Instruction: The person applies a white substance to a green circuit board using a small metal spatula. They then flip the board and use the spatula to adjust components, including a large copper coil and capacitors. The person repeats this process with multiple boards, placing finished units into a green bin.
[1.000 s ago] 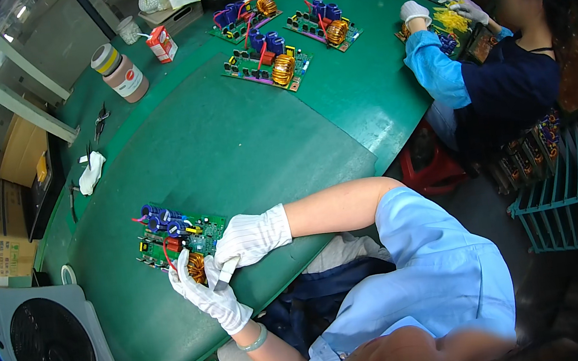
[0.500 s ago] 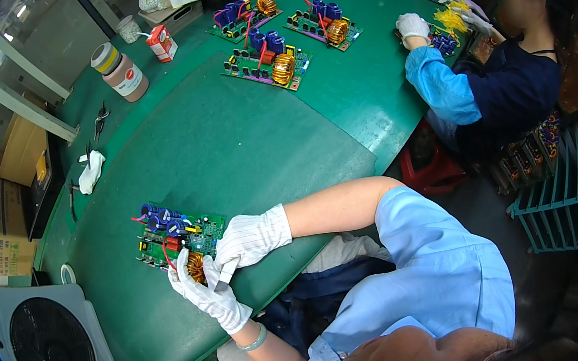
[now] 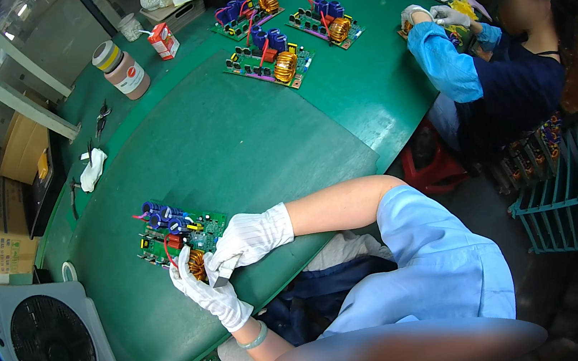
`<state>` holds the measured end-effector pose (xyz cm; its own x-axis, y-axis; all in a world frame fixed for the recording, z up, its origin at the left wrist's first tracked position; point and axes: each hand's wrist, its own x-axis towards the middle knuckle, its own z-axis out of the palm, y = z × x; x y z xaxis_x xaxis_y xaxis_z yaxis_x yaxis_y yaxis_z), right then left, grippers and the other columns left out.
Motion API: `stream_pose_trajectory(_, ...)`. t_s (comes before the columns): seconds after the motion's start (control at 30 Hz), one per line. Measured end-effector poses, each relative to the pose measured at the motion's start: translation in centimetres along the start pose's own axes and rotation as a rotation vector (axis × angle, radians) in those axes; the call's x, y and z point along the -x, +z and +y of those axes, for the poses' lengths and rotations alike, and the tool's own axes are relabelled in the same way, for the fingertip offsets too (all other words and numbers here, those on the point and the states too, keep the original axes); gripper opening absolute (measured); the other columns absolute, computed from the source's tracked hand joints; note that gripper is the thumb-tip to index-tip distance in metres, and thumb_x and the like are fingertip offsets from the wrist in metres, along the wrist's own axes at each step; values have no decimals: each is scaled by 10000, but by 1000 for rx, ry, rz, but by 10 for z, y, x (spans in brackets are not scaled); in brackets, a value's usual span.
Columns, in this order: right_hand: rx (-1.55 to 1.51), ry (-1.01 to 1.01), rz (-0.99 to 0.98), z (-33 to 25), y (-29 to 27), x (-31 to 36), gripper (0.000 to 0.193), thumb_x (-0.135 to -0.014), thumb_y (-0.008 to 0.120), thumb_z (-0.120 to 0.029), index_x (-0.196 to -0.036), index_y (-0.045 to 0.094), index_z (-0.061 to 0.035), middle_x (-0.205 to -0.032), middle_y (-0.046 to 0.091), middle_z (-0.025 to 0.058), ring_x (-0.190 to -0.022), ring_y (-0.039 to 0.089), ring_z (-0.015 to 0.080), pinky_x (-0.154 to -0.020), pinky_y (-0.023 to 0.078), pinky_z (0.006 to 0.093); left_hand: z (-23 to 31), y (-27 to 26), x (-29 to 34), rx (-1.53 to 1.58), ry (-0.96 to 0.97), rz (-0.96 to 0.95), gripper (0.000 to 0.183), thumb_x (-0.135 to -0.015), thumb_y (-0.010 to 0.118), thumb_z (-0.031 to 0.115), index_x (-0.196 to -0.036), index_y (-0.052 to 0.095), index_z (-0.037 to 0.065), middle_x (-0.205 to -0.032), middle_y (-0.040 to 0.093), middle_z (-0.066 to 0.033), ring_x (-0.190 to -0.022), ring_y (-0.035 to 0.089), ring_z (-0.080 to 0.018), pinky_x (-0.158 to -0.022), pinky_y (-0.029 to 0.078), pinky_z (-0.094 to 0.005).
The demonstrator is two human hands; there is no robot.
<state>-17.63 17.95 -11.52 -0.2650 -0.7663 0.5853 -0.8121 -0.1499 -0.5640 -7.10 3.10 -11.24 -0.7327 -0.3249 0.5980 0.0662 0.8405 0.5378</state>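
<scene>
A green circuit board (image 3: 213, 224) lies on the table in front of me, with blue capacitors (image 3: 163, 216), a red wire and a copper-wound coil (image 3: 196, 264). My left hand (image 3: 211, 295), in a white glove, is closed on the board's near edge beside the coil. From the right, my gloved right hand (image 3: 251, 239) reaches over the board's near right corner. Its fingers are closed on a small flat grey piece (image 3: 223, 271), close to the coil and the left fingertips. The glove hides much of that piece and the board's corner.
Several similar boards (image 3: 270, 56) stand farther back on the green table (image 3: 248, 142). Pliers (image 3: 102, 119), a white cloth (image 3: 93, 170), a jar (image 3: 123, 74) and a drink carton (image 3: 163, 42) lie left. A fan (image 3: 53, 346) stands near left. A gloved co-worker (image 3: 453, 16) works at right.
My hands stay at the board's near corner, and the grey piece has shifted slightly. At right, the co-worker's gloved hands have come closer together.
</scene>
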Motion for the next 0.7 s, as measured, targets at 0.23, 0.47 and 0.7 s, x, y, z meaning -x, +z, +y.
stream_pose_trajectory(0.23, -17, -15, 14, 1, 4, 0, 254, -827, 637, -244, -1078, 671, -236, -736, 632, 33, -668, 640, 252, -555, 497, 383, -2, 1, 0, 151, -89, 15, 514, -759, 703, -78, -1238, 586, 67, -1269, 522, -143, -1252, 463, -298, -1021, 415, -394)
stream_pose_trajectory(0.47, 10, -25, 6, -2, 4, 2, 257, -842, 618, -249, -1096, 657, -237, -728, 631, 43, -655, 638, 258, -540, 489, 391, -2, 1, 2, 135, -87, 10, 498, -767, 702, -66, -1234, 590, 65, -1269, 519, -146, -1251, 460, -298, -1021, 415, -390)
stream_pose_trajectory(0.7, -42, 37, 34, 0, -7, 4, 284, -835, 653, -253, -1113, 672, -196, -783, 668, 52, -686, 657, 264, -567, 511, 376, 3, 3, 2, 23, -17, -1, 551, -721, 693, -87, -1240, 589, 65, -1277, 507, -154, -1245, 466, -299, -1016, 424, -399)
